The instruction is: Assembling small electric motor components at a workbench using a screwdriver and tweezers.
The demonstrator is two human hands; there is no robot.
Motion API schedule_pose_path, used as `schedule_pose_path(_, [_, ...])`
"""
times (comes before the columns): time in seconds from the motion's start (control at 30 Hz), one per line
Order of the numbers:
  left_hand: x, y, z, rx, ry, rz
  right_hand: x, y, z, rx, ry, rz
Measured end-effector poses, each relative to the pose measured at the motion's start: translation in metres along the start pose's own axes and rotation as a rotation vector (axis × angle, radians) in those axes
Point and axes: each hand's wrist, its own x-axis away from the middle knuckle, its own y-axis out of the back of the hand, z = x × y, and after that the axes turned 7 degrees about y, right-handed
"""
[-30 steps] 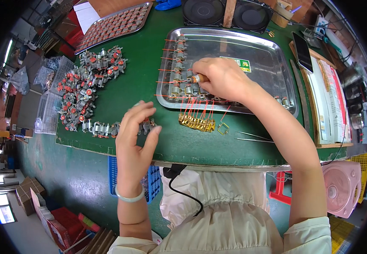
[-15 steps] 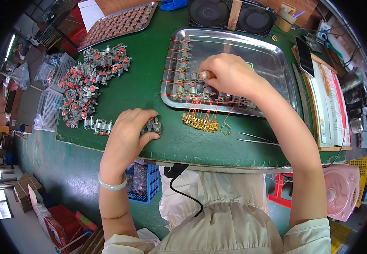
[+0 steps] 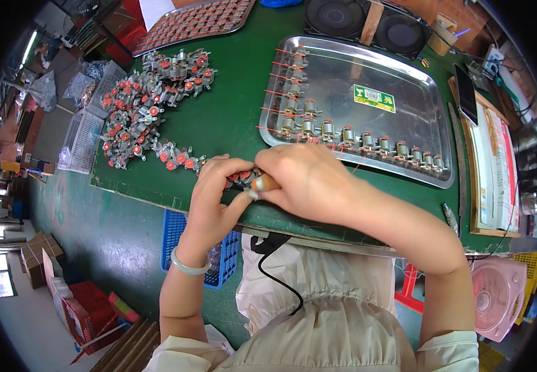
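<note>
My left hand [image 3: 209,195] curls around a short row of small metal motors with red ends [image 3: 239,179], thumb below and index finger above. My right hand [image 3: 309,177] meets it, its fingertips closed at the right end of that row; a tan wrapping with a white tip shows on one finger. What exactly those fingertips pinch is hidden. More motors [image 3: 178,156] trail left toward a large heap of them [image 3: 129,115]. Beyond my right hand lies a steel tray [image 3: 405,80], with motors [image 3: 349,134] lined along its left and near sides and thin red wires sticking out.
A second tray [image 3: 197,25], filled with rows of parts, sits at the far left. Two black round-faced units [image 3: 337,18] stand behind the steel tray. On the right are a dark phone [image 3: 465,93] and a wooden-framed board with papers [image 3: 492,155]. A blue crate [image 3: 228,263] is below the table edge.
My right hand has moved from above the steel tray toward the near left, to my left hand. It now covers the brass pieces seen before. The view has shifted slightly.
</note>
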Motion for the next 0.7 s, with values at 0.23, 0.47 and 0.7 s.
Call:
schedule_pose_path(0.23, [-0.010, 0.005, -0.010, -0.112, 0.064, 0.165, 0.002, 0.019, -0.002, -0.029, -0.006, 0.164])
schedule_pose_path(0.47, [-0.012, -0.011, -0.028, 0.061, 0.005, -0.071, 0.018, 0.026, 0.008, -0.297, 0.003, -0.147])
schedule_pose_path(0.7, [-0.010, -0.025, -0.044, 0.479, 0.174, -0.154, 0.030, 0.017, 0.008, -0.393, 0.039, -0.479])
